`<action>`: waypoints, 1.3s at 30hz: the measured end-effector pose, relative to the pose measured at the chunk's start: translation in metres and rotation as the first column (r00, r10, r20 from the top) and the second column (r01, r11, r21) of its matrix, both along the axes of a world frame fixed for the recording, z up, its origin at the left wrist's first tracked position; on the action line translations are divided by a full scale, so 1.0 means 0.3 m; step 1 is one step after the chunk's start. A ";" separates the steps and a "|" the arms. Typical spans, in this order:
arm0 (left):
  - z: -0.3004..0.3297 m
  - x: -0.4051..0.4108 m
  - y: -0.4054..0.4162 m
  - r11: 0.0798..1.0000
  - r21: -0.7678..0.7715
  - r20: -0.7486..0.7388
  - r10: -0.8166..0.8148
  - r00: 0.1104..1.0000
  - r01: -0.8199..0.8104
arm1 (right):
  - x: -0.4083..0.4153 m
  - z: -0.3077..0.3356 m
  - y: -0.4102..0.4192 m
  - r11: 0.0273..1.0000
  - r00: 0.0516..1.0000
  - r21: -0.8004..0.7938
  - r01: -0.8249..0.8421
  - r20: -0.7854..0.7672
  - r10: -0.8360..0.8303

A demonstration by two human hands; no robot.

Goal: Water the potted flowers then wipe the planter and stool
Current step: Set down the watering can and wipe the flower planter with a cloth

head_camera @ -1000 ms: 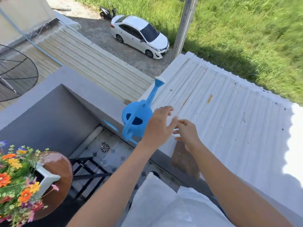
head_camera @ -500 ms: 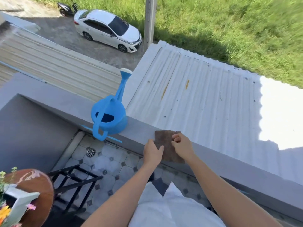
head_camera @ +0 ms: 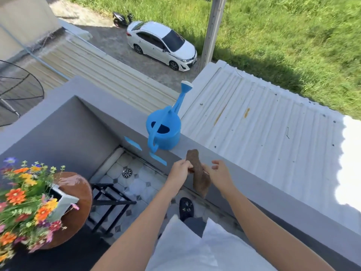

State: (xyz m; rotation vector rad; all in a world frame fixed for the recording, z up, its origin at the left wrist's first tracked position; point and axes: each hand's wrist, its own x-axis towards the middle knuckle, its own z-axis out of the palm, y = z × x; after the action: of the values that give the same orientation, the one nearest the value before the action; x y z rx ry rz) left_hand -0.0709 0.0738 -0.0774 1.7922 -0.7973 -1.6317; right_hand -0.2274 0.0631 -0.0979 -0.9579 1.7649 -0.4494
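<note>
Two stages of the job look split at this point: the watering seems finished and the wiping has not begun. At the near left, the flowers (head_camera: 21,200) stand in a white planter (head_camera: 63,202) on the round brown stool (head_camera: 80,192), whose top carries a wet sheen just beside the planter, which I take for spilled water, though glare could account for some of it. Moving right, the blue watering can (head_camera: 164,132) stands upright on the grey parapet ledge (head_camera: 244,171), untouched by either hand, its spout pointing to the far side over the corrugated roof (head_camera: 263,124). Right of the can, the left hand (head_camera: 178,171) is clenched on the upper part of a brown cloth (head_camera: 197,173), which hangs down in front of the ledge wall. The right hand (head_camera: 219,174) is at the cloth's right edge with fingers loosely spread; whether it pinches the fabric or merely touches it I cannot tell. The cloth is well apart from the planter and stool, so by my judgement what is left is to carry it leftward and wipe both, the wet stool top included.
</note>
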 end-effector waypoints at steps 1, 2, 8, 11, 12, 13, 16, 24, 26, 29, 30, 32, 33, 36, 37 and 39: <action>0.017 0.045 0.018 0.999 -0.019 -0.043 0.034 0.998 -0.035 | 0.034 0.012 0.008 0.997 0.998 0.078 0.001 0.060 -0.006; 0.037 0.095 0.038 0.996 -0.033 -0.083 0.079 0.993 -0.082 | 0.072 0.027 0.017 0.988 0.988 0.155 -0.010 0.156 -0.015; 0.171 0.379 0.212 0.920 -0.127 -0.117 0.356 0.927 -0.369 | 0.326 0.115 0.089 0.911 0.726 0.241 -0.334 0.683 0.085; 0.239 0.495 0.317 0.861 -0.151 -0.050 0.484 0.874 -0.486 | 0.479 0.172 0.125 0.935 0.680 0.133 -0.329 0.720 0.137; 0.241 0.535 0.357 0.839 -0.163 -0.004 0.525 0.851 -0.519 | 0.528 0.185 0.135 0.935 0.655 0.097 -0.340 0.738 0.162; 0.241 0.570 0.398 0.826 -0.173 0.045 0.552 0.833 -0.537 | 0.575 0.199 0.149 0.930 0.636 0.072 -0.359 0.749 0.188; 0.205 0.661 0.500 0.815 -0.130 0.156 0.579 0.800 -0.564 | 0.695 0.222 0.181 0.917 0.636 0.026 -0.398 0.729 0.255; 0.048 0.793 0.529 0.641 -0.001 0.165 0.757 0.632 -0.768 | 0.900 0.187 0.193 0.909 0.735 -0.066 -0.411 0.566 0.373; 0.015 0.827 0.479 0.541 0.020 0.073 0.838 0.541 -0.841 | 0.917 0.162 0.164 0.905 0.756 -0.056 -0.422 0.529 0.385; -0.036 0.910 0.384 0.320 0.145 -0.070 0.947 0.313 -0.936 | 0.941 0.106 0.105 0.909 0.776 -0.033 -0.416 0.508 0.374; -0.056 0.938 0.358 0.248 0.200 -0.096 0.968 0.233 -0.948 | 0.951 0.097 0.089 0.907 0.772 -0.031 -0.420 0.513 0.375; -0.108 0.985 0.314 0.129 0.288 -0.100 0.990 0.104 -0.949 | 0.976 0.104 0.067 0.903 0.767 -0.014 -0.430 0.523 0.373; -0.128 1.000 0.301 0.079 0.309 -0.089 0.995 0.054 -0.948 | 0.989 0.101 0.055 0.904 0.770 0.004 -0.427 0.527 0.360; -0.181 1.027 0.286 -0.062 0.336 -0.046 0.996 -0.082 -0.940 | 1.023 0.058 0.011 0.909 0.766 0.036 -0.416 0.552 0.329; -0.201 1.037 0.282 -0.110 0.342 -0.022 0.992 -0.125 -0.933 | 1.032 0.049 -0.004 0.909 0.759 0.041 -0.415 0.566 0.321; -0.236 1.057 0.286 -0.192 0.321 0.034 0.981 -0.191 -0.927 | 1.050 0.035 -0.031 0.904 0.746 0.065 -0.423 0.591 0.307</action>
State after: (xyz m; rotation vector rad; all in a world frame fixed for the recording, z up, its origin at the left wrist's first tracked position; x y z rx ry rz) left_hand 0.2462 0.1597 -0.1483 1.4158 0.9963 -0.6311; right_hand 0.0877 0.0538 -0.0874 -0.8859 1.0168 -0.2588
